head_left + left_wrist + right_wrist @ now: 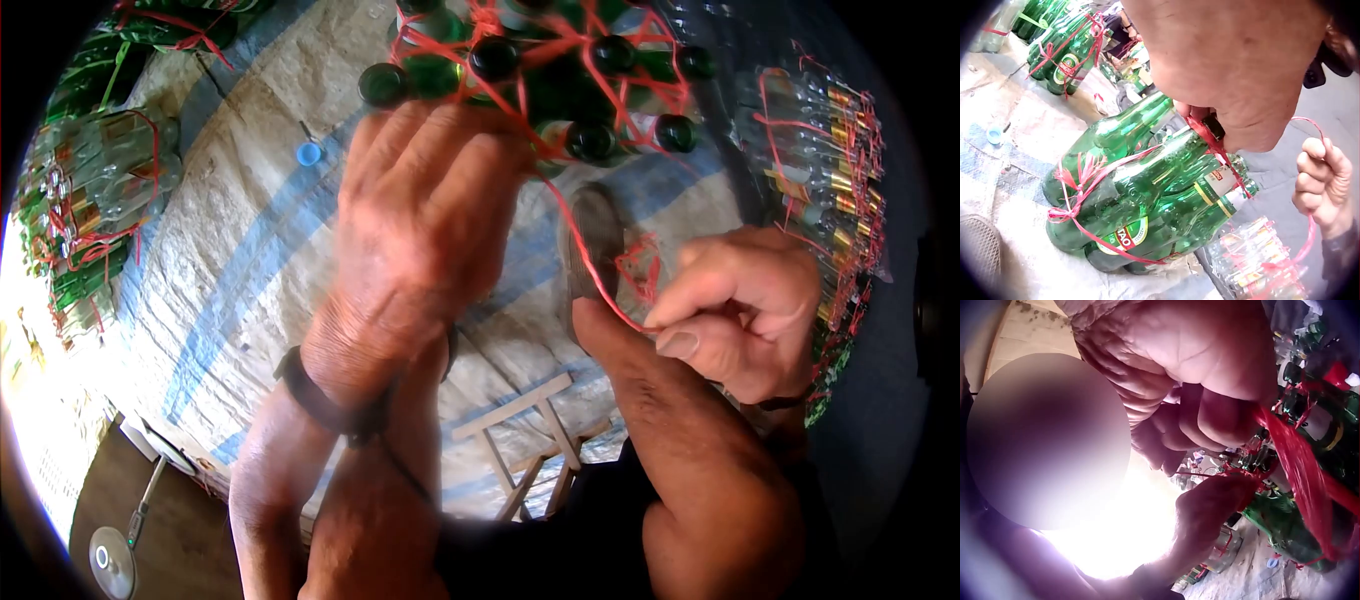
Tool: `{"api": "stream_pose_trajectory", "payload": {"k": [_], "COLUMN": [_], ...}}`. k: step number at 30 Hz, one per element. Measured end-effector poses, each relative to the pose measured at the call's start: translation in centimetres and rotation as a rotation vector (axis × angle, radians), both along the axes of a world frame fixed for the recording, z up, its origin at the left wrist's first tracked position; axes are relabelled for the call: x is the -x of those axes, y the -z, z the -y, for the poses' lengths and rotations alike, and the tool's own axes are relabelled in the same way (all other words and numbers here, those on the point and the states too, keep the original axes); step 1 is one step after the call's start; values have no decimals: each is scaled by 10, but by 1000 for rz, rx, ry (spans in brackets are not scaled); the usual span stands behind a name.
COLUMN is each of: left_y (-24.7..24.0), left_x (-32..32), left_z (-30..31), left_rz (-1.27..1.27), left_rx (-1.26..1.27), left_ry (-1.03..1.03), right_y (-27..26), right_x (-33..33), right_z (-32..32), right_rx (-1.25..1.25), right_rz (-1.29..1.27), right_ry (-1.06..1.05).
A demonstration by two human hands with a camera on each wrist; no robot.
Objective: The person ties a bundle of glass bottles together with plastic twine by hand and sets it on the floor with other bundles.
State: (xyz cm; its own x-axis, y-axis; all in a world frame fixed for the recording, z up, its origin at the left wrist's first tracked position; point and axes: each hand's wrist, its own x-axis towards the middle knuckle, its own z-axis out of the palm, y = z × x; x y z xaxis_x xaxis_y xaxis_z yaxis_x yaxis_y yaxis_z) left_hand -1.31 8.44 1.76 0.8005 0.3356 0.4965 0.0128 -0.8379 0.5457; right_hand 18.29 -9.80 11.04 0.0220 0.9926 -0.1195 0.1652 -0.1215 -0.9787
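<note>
A bundle of green glass bottles (560, 70) (1141, 200) stands on a woven sack mat (230, 270), tied round with red string (590, 270) (1085, 187). My left hand (430, 220) (1235, 69) grips the top of the bundle, its fingers curled over the necks and the string there. A taut strand runs from the bundle to my right hand (745, 310) (1322, 181) (1197, 381). That hand pinches the strand in curled fingers, to the right of the bundle and apart from it.
More tied bundles of green bottles (90, 190) (1063, 50) lie at the left. A bundle of clear bottles (820, 170) (1254, 262) lies at the right. A blue cap (309, 154) and a shoe (595, 240) lie on the mat. A wooden stool (530, 440) stands below.
</note>
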Motion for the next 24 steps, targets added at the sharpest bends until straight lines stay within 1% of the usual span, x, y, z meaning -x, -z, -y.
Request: {"api": "stream_pose_trajectory", "payload": {"k": [1, 2, 4, 6, 8, 9, 10, 13, 14, 16, 18, 20, 21, 23, 24], "left_y": [-2, -3, -3, -4, -9, -10, -11, -6, -4, -5, -8, -13, -13, -12, -12], "left_x": [0, -1, -2, -2, -1, -2, -3, -5, -5, -5, -3, -2, -2, -2, -2], "left_z": [2, 3, 3, 3, 3, 4, 5, 7, 8, 9, 9, 9, 9, 9, 10], "left_rz": [-24, -47, -46, -46, -110, -108, -100, -88, -85, -98, -110, -147, -146, -137, -138], "left_rx": [15, 30, 27, 23, 56, 52, 85, 128, 143, 165, 187, 220, 219, 260, 261], "left_ry": [-20, -39, -40, -43, -29, -29, -39, -70, -89, -88, -90, -75, -75, -82, -81], "right_y": [5, 4, 3, 0, 0, 4, 13, 38, 41, 46, 49, 48, 46, 39, 36], "right_x": [3, 5, 9, 7, 10, 7, 5, 2, 0, -3, -9, -16, -19, -21, -19], "right_z": [3, 3, -1, -9, -22, -29, -35, -51, -56, -65, -73, -79, -83, -93, -95], "right_rx": [-13, -15, -41, -32, 90, 69, 66, -51, -52, -126, -160, -130, -132, -112, -111], "right_rz": [-13, -12, 90, 108, 360, 411, 412, 586, 586, 755, 784, 844, 844, 840, 840], "right_ry": [56, 57, 213, 226, 404, 361, 363, 296, 297, 251, 251, 132, 133, -4, -4]}}
